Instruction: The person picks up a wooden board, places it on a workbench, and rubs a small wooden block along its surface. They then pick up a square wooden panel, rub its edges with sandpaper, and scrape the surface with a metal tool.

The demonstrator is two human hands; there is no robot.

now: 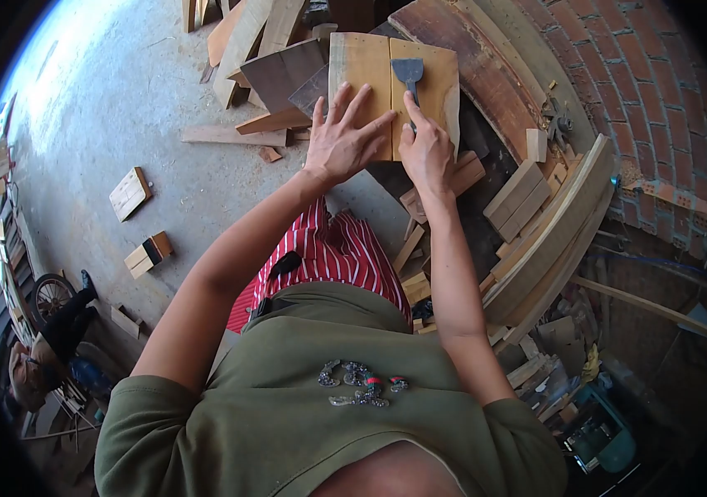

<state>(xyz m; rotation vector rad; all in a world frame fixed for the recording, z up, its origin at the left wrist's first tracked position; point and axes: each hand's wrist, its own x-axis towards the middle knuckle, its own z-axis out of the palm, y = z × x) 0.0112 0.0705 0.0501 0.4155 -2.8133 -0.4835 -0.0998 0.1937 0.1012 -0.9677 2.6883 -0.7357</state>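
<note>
Two light wooden boards [361, 62] lie side by side in front of me, with a dark seam between them. My left hand [345, 142] rests flat on the left board, fingers spread. Wrapped round the handle of a scraper [408, 73] is my right hand [426, 153], its index finger stretched along the tool. The scraper's wide dark blade points away from me and lies over the right board, close to the seam. Most of its handle is hidden in my fingers.
Long curved planks [486, 79] and a brick wall [643, 91] stand to the right. Wood offcuts [519, 199] are piled beside my right arm. Small blocks [130, 194] lie on the concrete floor [88, 124] at left. Another person [38, 364] is at the lower left, near a wheel [53, 298].
</note>
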